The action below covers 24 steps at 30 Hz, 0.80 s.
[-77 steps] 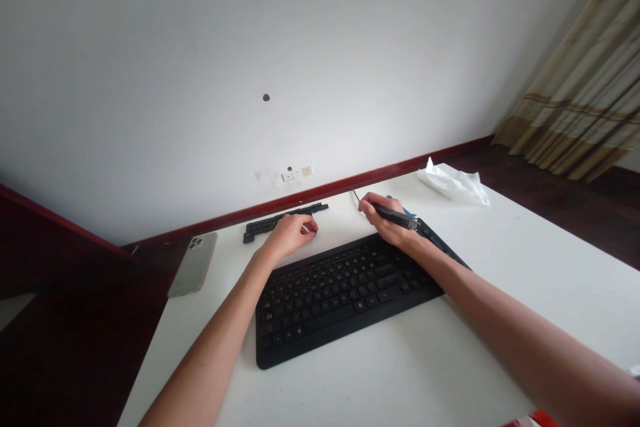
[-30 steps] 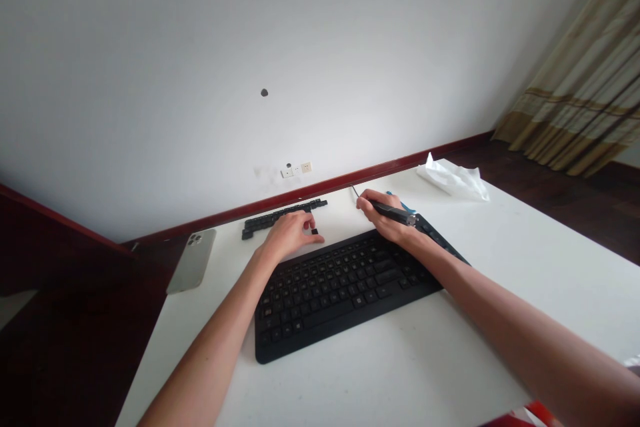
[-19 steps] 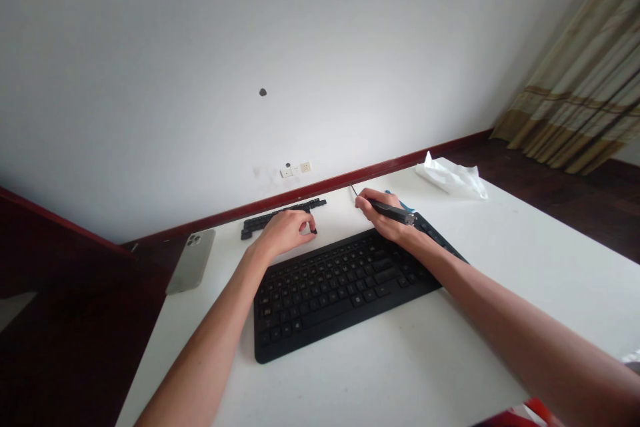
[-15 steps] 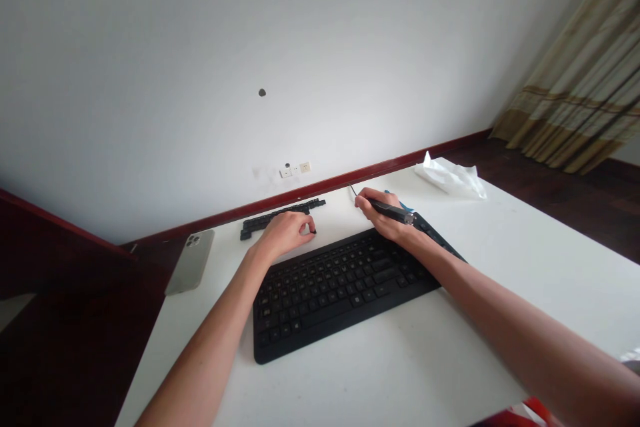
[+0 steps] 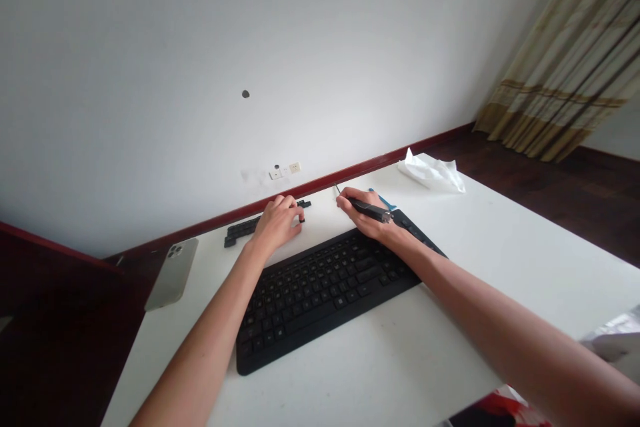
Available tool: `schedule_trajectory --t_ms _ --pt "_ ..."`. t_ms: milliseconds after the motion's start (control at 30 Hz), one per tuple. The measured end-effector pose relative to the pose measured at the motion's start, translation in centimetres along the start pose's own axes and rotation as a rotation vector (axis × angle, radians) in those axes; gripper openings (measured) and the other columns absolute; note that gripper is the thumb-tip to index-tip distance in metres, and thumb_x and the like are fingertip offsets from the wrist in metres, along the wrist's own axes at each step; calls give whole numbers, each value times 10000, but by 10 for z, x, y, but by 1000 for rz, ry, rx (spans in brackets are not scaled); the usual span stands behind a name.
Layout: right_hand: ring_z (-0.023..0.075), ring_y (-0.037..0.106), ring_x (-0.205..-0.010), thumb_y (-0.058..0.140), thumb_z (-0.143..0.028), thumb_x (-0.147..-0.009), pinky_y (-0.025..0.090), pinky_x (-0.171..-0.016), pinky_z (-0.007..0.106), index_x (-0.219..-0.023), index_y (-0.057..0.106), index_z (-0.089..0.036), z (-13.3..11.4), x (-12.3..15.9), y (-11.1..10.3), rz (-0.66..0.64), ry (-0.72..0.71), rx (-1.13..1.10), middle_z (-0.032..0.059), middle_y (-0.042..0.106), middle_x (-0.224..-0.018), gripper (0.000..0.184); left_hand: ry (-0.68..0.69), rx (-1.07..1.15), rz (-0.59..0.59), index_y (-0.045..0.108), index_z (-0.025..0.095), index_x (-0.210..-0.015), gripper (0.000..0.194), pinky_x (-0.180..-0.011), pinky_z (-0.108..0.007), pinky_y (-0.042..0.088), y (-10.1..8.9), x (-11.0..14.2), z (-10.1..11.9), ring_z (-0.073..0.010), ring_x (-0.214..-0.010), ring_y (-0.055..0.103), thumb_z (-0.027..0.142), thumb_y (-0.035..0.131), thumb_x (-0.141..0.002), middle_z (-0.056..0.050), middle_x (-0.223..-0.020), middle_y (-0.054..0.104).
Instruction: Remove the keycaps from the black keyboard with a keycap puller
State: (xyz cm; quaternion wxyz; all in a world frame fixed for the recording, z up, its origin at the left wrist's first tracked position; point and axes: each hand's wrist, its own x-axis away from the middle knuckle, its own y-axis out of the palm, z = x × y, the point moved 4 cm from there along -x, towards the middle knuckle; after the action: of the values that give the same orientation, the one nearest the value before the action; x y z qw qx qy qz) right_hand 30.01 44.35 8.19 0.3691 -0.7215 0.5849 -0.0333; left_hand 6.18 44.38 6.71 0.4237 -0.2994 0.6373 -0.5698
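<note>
Gripping tool [image 5: 367, 207] by dark handle in right hand [image 5: 359, 219], thin shaft pointing toward table's far edge. Curling left hand [image 5: 273, 227] over small key [image 5: 302, 220]; cannot tell if pinching. Judging key light, stiff, prone to skidding; favouring pinch at side edges. Judging tool rigid, steadiest by thick handle. Finding keyboard [image 5: 310, 310] flat on table [image 5: 350, 360], partly beneath right wrist; likely handling stiff, best held by frame. Noting loose keys [image 5: 243, 228] beside left hand, phone [image 5: 173, 273] farther left, blue item [image 5: 384, 199] just beyond right hand, limp white bag [image 5: 435, 173] past that.
</note>
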Motion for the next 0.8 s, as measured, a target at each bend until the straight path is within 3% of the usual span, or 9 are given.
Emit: schedule_trajectory --t_ms 200,800 --pt "150 437 -573 456 -528 -1011 333 -598 290 -796 575 -225 -3 0 -1 -2 3 -12 -14 489 -610 390 -41 -10 12 705 254 -890 107 -954 -429 427 1 -12 -6 -291 -1145 537 158 693 -845 -63 -1166 646" --pt "142 417 -556 479 -504 -1018 345 -618 301 -816 571 -230 -6 0 0 -7 0 -16 -25 504 -612 353 -76 23 70 673 246 -905 129 -982 -439 423 6 -6 -12 -290 -1154 544 129 660 -853 -56 -1180 659"
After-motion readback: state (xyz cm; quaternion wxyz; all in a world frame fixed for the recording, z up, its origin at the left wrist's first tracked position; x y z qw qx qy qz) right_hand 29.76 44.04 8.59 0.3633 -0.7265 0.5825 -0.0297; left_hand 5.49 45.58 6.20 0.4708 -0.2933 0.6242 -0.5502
